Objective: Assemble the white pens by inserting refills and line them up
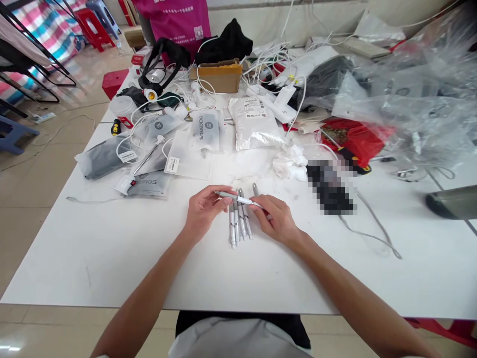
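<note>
white-and-grey pens (239,219) on a white table (93,263)

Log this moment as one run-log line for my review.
left hand: holds pen-shaped tool | right hand: pinches its end | below: row of matching tools | surface: white table

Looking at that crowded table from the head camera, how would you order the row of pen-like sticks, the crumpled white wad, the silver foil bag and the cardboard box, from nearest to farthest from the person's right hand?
From the right hand, in the head view:
1. Row of pen-like sticks: directly beside it, on its left.
2. Crumpled white wad: ahead, slightly right.
3. Silver foil bag: farther ahead, slightly left.
4. Cardboard box: farthest, at the table's far side, ahead-left.
</note>
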{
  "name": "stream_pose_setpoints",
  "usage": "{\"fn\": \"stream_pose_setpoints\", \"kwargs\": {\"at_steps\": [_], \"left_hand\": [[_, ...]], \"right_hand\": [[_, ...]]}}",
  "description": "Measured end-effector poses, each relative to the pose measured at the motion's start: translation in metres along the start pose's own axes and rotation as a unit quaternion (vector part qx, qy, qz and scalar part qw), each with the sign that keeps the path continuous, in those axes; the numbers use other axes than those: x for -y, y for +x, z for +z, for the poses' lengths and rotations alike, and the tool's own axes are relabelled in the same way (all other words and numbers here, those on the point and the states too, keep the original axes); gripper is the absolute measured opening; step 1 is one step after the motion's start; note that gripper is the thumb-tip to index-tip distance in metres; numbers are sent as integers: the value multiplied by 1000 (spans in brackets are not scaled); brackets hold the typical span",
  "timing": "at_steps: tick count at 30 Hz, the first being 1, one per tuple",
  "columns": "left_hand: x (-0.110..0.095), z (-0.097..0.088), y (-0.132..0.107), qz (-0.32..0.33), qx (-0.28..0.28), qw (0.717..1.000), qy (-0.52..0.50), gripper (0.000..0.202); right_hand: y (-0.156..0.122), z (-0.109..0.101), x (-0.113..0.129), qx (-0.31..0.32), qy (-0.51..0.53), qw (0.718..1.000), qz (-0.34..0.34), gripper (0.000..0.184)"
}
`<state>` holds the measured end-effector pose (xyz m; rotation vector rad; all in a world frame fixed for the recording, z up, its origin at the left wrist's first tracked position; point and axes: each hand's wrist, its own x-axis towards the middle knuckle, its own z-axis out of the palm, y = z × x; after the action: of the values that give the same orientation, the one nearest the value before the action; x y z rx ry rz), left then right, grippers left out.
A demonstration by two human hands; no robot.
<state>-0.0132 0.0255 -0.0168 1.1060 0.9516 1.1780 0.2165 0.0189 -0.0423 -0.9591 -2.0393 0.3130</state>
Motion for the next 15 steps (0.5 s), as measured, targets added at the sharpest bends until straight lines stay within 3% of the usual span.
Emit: {"fn": "stream_pose_setpoints", "kwargs": {"at_steps": [2,7,15], "left_hand": [[2,-1,0,-8,-20,1000,6,26],[3,1,1,-19,-39,999,25,32],[1,4,-3,-19,-18,999,27,36]], "right_hand": [[0,0,-1,1,-3,1000,-9,20],[0,2,-4,-1,3,999,-34,37],[1,3,-5,-12,-40,999,-20,21]]}}
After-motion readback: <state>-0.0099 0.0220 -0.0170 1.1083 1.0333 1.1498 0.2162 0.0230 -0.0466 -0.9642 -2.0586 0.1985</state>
